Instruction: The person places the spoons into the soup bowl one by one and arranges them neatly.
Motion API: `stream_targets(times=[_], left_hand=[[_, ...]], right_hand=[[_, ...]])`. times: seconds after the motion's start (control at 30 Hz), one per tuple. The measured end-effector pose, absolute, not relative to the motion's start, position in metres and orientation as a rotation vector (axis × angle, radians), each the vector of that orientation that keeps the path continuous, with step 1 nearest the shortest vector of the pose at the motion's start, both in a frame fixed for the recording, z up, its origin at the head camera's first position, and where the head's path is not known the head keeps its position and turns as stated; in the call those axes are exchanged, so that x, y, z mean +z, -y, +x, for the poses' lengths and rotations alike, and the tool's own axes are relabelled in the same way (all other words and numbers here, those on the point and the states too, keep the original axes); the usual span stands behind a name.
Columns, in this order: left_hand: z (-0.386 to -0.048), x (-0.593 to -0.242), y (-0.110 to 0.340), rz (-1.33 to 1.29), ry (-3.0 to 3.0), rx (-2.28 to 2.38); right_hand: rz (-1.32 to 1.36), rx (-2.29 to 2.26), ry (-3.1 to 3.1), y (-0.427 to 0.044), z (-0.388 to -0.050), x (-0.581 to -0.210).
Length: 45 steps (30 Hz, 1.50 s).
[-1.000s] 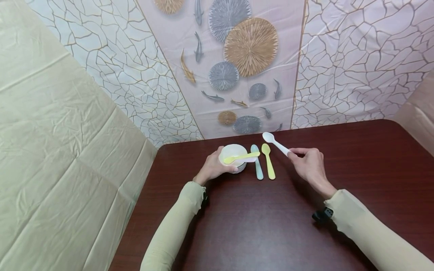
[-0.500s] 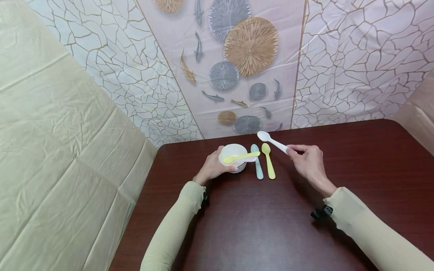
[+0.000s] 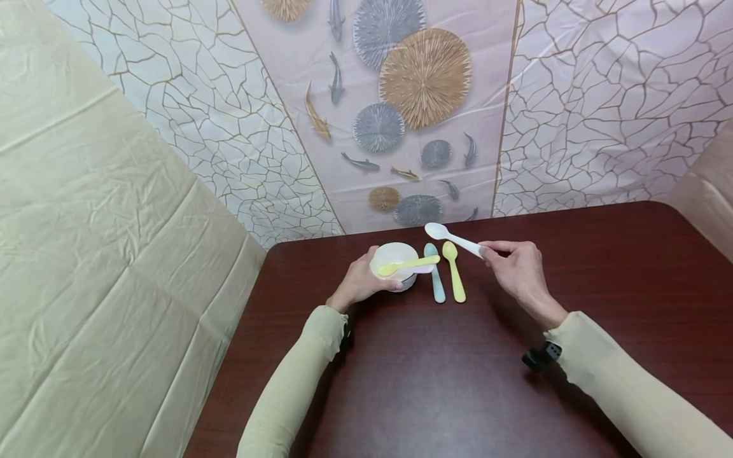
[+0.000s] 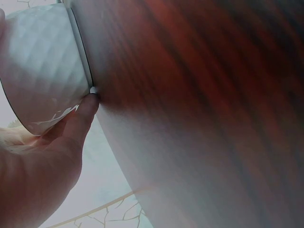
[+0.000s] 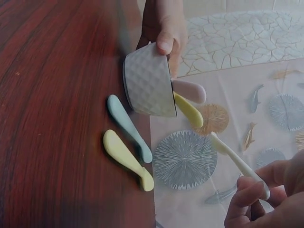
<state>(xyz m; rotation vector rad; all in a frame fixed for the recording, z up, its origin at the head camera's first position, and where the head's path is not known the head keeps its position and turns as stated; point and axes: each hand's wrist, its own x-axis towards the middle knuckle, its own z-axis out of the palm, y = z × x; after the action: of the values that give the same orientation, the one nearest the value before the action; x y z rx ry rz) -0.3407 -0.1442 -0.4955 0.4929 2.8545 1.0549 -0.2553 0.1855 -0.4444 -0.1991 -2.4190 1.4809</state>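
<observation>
My left hand (image 3: 359,280) grips the side of a white bowl (image 5: 149,83), whose outer wall has a diamond pattern. Inside it lean a yellow spoon (image 3: 409,264) and a pale pink spoon (image 5: 190,90), handles sticking out past the rim toward the right. Between thumb and fingers, my right hand (image 3: 520,270) pinches the handle end of a white spoon (image 3: 462,243). That spoon is held in the air, its bowl end pointing left, above the heads of two spoons on the table. Those are a light blue spoon (image 3: 437,283) and a second yellow spoon (image 3: 456,280), side by side.
The dark red-brown wooden table (image 3: 435,381) ends at a back edge just beyond the bowl and spoons. A patterned cloth (image 3: 424,127) hangs behind it. Beige cloth (image 3: 114,254) stands along the left side.
My right hand has moved slightly left with the white spoon, bringing its tip nearer the bowl. The left hand, bowl and other spoons stay in place.
</observation>
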Motion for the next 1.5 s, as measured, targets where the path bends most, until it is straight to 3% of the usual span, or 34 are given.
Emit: stream_targets(times=[1.5], left_hand=[[-0.343, -0.499, 0.145, 0.509, -2.859, 1.059]], right_hand=[[-0.089, 1.691, 2.426, -0.166, -0.273, -0.434]])
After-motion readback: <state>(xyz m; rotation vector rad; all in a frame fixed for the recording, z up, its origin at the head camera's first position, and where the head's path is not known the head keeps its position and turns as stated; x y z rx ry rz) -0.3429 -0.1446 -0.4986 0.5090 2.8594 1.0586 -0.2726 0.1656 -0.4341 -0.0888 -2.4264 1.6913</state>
